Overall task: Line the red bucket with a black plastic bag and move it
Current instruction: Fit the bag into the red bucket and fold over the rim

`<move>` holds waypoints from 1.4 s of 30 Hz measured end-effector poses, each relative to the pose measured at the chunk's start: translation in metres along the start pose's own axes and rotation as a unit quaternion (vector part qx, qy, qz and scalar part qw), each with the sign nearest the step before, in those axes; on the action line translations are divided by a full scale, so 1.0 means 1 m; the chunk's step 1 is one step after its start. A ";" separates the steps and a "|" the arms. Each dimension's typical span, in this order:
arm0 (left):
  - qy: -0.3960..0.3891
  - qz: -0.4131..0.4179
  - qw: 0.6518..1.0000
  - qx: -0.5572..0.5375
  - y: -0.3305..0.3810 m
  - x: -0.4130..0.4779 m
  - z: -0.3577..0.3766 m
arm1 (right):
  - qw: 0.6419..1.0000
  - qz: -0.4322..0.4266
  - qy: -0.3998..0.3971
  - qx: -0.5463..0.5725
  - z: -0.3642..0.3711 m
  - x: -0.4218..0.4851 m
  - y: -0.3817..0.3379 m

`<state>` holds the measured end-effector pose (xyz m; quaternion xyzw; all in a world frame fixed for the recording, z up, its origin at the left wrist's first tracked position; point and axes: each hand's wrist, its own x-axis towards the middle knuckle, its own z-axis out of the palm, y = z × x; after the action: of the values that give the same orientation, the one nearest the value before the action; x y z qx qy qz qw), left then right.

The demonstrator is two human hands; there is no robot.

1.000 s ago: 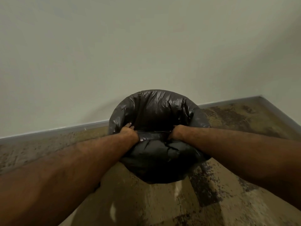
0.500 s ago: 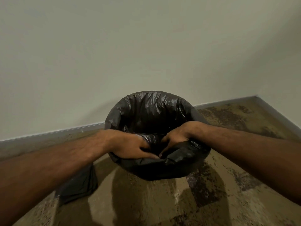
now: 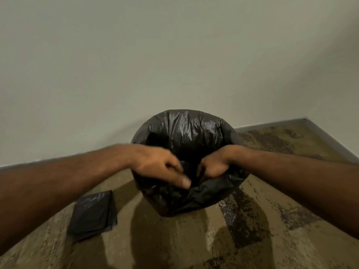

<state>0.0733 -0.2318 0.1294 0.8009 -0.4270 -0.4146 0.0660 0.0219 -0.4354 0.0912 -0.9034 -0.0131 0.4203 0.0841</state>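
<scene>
Bag-lined bucket [image 3: 186, 133] beside folded bags [image 3: 93, 214]

Black bag [image 3: 186, 133] wholly hides the bucket; left hand [image 3: 159, 167] blurred.

The supporting surface is the floor [image 3: 252, 226], a mottled brown and tan covering with dark speckled patches. It meets a pale wall along a grey skirting strip, which turns a corner at the far right. Two items rest directly on the floor: a bucket fully wrapped in a black plastic bag [image 3: 186, 129], standing upright near the wall, and a folded black bag [image 3: 93, 214], lying flat to its near left, apart from it.
</scene>
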 end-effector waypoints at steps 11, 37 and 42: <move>0.363 -0.090 0.897 -0.235 -0.056 0.086 -0.035 | 0.918 -0.008 0.181 0.353 -0.064 0.063 0.036; 0.325 -0.131 0.908 -0.230 -0.094 0.067 -0.050 | 0.919 0.045 0.390 -0.033 -0.083 0.063 0.073; 0.424 -0.106 0.886 -0.153 -0.086 0.061 -0.038 | 0.920 0.054 0.386 -0.045 -0.072 0.043 0.075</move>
<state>0.1728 -0.2324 0.0778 0.9208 -0.2024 -0.0999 0.3181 0.1010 -0.5152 0.0914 -0.9977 0.0504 0.0420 0.0186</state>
